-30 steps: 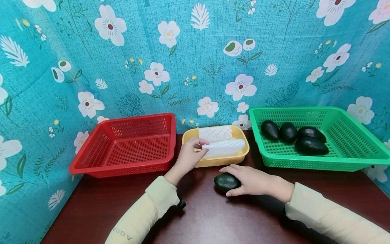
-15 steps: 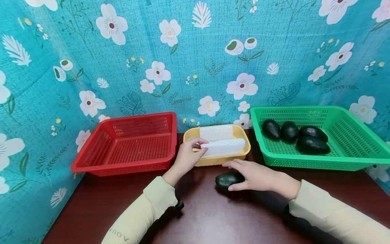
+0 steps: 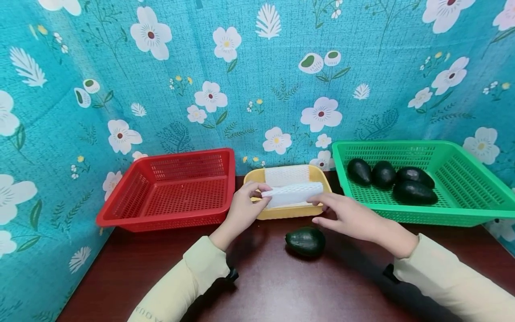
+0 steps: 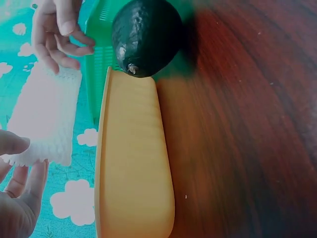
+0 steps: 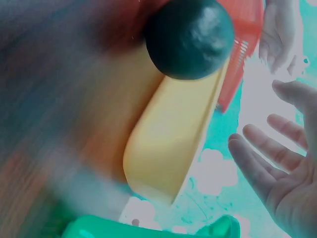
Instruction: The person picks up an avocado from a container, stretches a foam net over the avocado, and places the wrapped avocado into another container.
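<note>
My left hand (image 3: 244, 203) pinches one end of a white foam net sleeve (image 3: 293, 195), held over the yellow basket (image 3: 287, 214). In the left wrist view the thumb (image 4: 14, 143) lies on one side of the sleeve, fingers on the other. My right hand (image 3: 356, 218) is at the sleeve's other end. Its fingers (image 5: 272, 146) are spread and loosely bent in the right wrist view, gripping nothing; whether they touch the sleeve I cannot tell. A dark green avocado (image 3: 306, 242) lies alone on the table, in front of the yellow basket and below the right hand.
More foam net (image 3: 286, 175) lies in the yellow basket. On the left stands a bare red basket (image 3: 189, 194). A green basket (image 3: 462, 215) at the right holds several dark avocados (image 3: 414, 192). A flowered blue cloth (image 3: 257, 80) hangs behind the dark wooden table (image 3: 281, 290).
My right hand has let go of the avocado and moved up to the right end of the foam net sleeve. The avocado stays on the table. My left hand keeps its pinch.
</note>
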`<state>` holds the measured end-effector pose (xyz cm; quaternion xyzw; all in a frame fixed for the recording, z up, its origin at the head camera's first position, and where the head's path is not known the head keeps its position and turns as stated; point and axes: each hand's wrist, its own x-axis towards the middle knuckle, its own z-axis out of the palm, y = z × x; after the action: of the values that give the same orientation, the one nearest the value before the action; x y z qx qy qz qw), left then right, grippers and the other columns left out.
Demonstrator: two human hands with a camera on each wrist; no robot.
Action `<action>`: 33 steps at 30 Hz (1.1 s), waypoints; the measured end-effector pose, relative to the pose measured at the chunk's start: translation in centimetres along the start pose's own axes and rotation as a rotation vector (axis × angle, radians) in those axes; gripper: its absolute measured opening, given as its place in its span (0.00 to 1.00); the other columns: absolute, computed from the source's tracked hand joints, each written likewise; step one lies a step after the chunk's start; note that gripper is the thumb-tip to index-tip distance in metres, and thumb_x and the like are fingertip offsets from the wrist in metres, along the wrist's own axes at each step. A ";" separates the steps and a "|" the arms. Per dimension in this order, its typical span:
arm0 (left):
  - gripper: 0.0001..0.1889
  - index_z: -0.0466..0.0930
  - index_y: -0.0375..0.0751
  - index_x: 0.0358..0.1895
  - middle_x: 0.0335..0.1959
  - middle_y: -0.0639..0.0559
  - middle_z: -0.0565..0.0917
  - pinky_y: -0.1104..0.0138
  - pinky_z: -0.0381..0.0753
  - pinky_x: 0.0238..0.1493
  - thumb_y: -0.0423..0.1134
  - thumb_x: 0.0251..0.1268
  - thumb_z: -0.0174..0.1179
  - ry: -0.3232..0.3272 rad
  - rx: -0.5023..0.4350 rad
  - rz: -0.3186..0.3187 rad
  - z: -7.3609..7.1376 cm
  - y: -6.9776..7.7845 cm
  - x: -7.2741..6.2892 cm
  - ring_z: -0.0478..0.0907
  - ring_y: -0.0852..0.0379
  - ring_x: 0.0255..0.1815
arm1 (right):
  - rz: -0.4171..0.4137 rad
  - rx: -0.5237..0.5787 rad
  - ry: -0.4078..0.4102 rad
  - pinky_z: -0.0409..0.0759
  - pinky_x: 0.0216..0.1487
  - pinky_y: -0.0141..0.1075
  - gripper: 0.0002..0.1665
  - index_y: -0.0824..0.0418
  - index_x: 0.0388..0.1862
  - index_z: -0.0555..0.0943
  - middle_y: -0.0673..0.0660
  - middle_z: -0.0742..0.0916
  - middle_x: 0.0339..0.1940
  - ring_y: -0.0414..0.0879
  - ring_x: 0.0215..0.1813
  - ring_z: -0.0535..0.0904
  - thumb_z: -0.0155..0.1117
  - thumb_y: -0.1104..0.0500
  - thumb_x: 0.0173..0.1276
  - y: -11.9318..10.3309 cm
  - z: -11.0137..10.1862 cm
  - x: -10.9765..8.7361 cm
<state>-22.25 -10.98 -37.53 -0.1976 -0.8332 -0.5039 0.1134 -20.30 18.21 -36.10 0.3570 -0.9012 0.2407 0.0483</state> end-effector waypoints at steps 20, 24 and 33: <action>0.08 0.86 0.38 0.44 0.45 0.45 0.82 0.66 0.87 0.42 0.26 0.64 0.69 0.095 -0.122 -0.004 -0.9 0.1 -2.4 0.85 0.47 0.41 | -0.091 0.015 0.379 0.82 0.36 0.29 0.20 0.58 0.47 0.85 0.48 0.86 0.39 0.35 0.33 0.79 0.78 0.71 0.58 0.4 -0.8 0.3; 0.08 0.85 0.36 0.43 0.43 0.45 0.81 0.67 0.86 0.43 0.25 0.63 0.68 0.091 -0.150 -0.020 -1.1 0.1 -2.9 0.86 0.47 0.42 | -0.017 0.112 0.344 0.84 0.35 0.32 0.16 0.58 0.45 0.84 0.49 0.86 0.39 0.36 0.33 0.81 0.78 0.68 0.60 0.2 0.0 0.6; 0.09 0.81 0.39 0.42 0.43 0.47 0.80 0.65 0.86 0.45 0.25 0.62 0.69 0.053 -0.172 -0.020 -1.2 -0.4 -3.8 0.84 0.51 0.44 | 0.081 0.424 0.268 0.84 0.32 0.33 0.06 0.59 0.41 0.87 0.50 0.89 0.37 0.42 0.32 0.86 0.74 0.64 0.67 -1.1 1.4 1.5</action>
<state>-18.99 -13.01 -38.75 -0.1850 -0.7856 -0.5796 0.1131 -20.55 15.97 -36.53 0.2875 -0.8297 0.4714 0.0818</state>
